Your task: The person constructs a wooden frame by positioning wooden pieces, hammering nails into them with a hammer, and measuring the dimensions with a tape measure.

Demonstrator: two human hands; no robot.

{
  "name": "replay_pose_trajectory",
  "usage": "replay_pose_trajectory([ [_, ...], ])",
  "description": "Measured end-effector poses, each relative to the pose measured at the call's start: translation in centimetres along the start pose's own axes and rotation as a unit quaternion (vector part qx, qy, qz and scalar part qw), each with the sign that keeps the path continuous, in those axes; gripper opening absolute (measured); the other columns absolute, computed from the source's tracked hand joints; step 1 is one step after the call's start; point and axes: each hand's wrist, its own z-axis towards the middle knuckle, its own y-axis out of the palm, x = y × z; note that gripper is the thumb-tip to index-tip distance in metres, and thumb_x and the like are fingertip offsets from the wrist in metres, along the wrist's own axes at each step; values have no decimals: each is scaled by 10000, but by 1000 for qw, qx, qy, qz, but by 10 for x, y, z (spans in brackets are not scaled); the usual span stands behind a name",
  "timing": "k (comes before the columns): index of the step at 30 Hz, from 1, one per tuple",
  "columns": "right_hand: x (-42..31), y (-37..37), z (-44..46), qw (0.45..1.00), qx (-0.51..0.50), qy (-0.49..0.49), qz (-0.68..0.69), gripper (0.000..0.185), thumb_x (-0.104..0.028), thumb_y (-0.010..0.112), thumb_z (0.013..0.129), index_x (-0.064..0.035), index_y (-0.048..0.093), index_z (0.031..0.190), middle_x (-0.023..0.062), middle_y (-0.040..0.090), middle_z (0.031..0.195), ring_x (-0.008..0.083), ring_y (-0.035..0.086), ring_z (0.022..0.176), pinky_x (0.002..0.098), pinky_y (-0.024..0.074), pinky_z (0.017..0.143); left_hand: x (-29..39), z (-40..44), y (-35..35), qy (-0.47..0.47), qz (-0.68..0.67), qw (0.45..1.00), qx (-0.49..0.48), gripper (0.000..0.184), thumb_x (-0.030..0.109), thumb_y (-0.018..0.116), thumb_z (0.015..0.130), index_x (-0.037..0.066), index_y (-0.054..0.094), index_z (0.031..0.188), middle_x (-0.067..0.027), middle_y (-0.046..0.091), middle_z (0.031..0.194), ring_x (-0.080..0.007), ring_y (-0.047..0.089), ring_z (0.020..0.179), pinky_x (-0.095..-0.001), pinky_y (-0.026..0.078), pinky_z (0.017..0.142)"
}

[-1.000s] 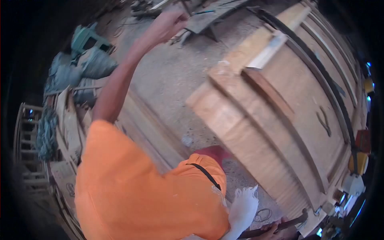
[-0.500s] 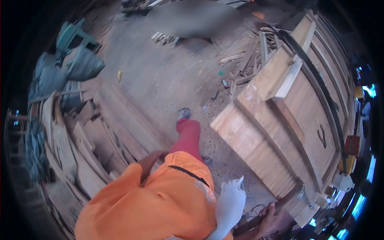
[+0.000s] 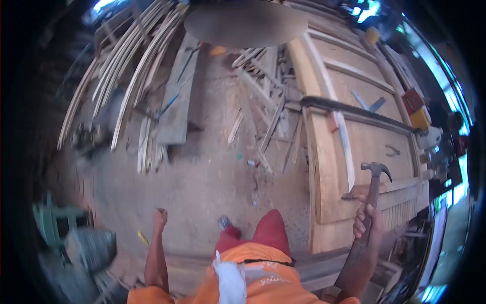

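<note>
My right hand (image 3: 368, 221) is wrapped round the wooden handle of a claw hammer (image 3: 373, 190), whose metal head points up in front of a wooden panel frame (image 3: 320, 147). At the lower left, my left hand (image 3: 160, 218) is closed in a fist over the floor, with nothing visible in it. Pliers (image 3: 392, 150) lie on the panel. A long dark-edged saw-like strip (image 3: 354, 110) crosses the frame. My legs in red trousers (image 3: 271, 230) show below, one foot forward.
Long thin wood strips (image 3: 136, 76) lie at the upper left, beside a grey bench plank (image 3: 177, 109). Scrap wood (image 3: 268, 96) is piled in the middle. A green plastic chair (image 3: 55, 220) and a filled sack (image 3: 91, 248) stand at the lower left. Boards lie near my legs.
The view has turned right toward the panel and the scrap pile. My right hand has come up with the hammer. My left hand, lower near my waist before, is now forward in a fist.
</note>
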Motion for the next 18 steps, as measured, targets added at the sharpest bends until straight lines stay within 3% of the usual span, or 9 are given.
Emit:
replay_pose_trajectory([
  [1, -2, 18, 0, 1000, 1, -15, 2, 448, -279, 554, 1090, 28, 531, 1415, 28, 531, 816, 77, 482, 490, 249, 423, 395, 10, 57, -9, 8, -123, 989, 81, 357, 258, 684, 996, -59, 718, 1155, -245, 767, 1111, -386, 752, 989, -467, 586, 897],
  [4, -10, 69, 27, 998, 39, -55, 18, 446, -275, 548, 1089, 36, 529, 1408, 26, 524, 802, 75, 480, 482, 249, 429, 391, 208, 169, -80, 71, -209, 975, 38, 331, 191, 705, 993, -83, 688, 1179, -197, 771, 1099, -296, 751, 1018, -406, 583, 915],
  [6, -12, 91, 62, 994, 66, -82, 24, 441, -273, 544, 1090, 35, 528, 1405, 24, 519, 796, 74, 480, 483, 248, 429, 392, 312, 255, -64, 162, -257, 953, 8, 363, 184, 686, 994, -70, 670, 1254, -90, 743, 999, -178, 694, 862, -327, 563, 797],
  [10, -24, 122, 143, 982, 139, -119, 37, 421, -246, 557, 1079, 28, 530, 1398, 19, 515, 798, 74, 475, 479, 245, 426, 392, 593, 306, -127, 397, -230, 883, -94, 374, 110, 661, 997, -44, 647, 1337, -111, 747, 1154, -220, 721, 1106, -361, 546, 1012],
  [12, -30, 136, 192, 972, 190, -138, 1, 398, -201, 569, 1064, 21, 544, 1394, 3, 503, 780, 69, 478, 491, 247, 414, 401, 686, 337, -135, 566, -188, 802, 43, 406, 21, 636, 983, -36, 622, 1384, -123, 748, 1191, -235, 694, 1230, -383, 511, 1102],
  [13, -23, 145, 197, 972, 212, -105, 4, 398, -201, 569, 1064, 21, 544, 1394, 3, 503, 780, 69, 478, 491, 247, 414, 401, 702, 333, -146, 530, -211, 821, -22, 400, 1, 636, 990, -44, 616, 1386, -132, 748, 1207, -234, 697, 1232, -381, 516, 1108],
  [15, -43, 151, 277, 951, 256, -143, -93, 382, -189, 564, 1060, 14, 559, 1384, -14, 487, 742, 66, 486, 501, 254, 407, 411, 818, 376, -176, 546, -254, 797, -51, 394, -20, 636, 997, -53, 610, 1388, -141, 748, 1223, -234, 701, 1234, -378, 521, 1113],
  [17, -25, 153, 300, 936, 302, -121, -138, 346, -194, 570, 1057, 4, 577, 1341, -23, 489, 715, 66, 493, 502, 252, 408, 427, 836, 398, -188, 426, -327, 824, -178, 347, 11, 635, 1028, -72, 620, 1365, -176, 752, 1206, -243, 739, 1152, -347, 564, 1063],
  [18, -29, 153, 321, 935, 308, -122, -127, 329, -219, 585, 1057, -20, 574, 1319, -19, 517, 742, 63, 501, 509, 243, 410, 426, 851, 428, -191, 432, -316, 826, -177, 311, 61, 635, 1058, -105, 633, 1321, -195, 758, 1178, -226, 761, 1074, -330, 607, 999],
])
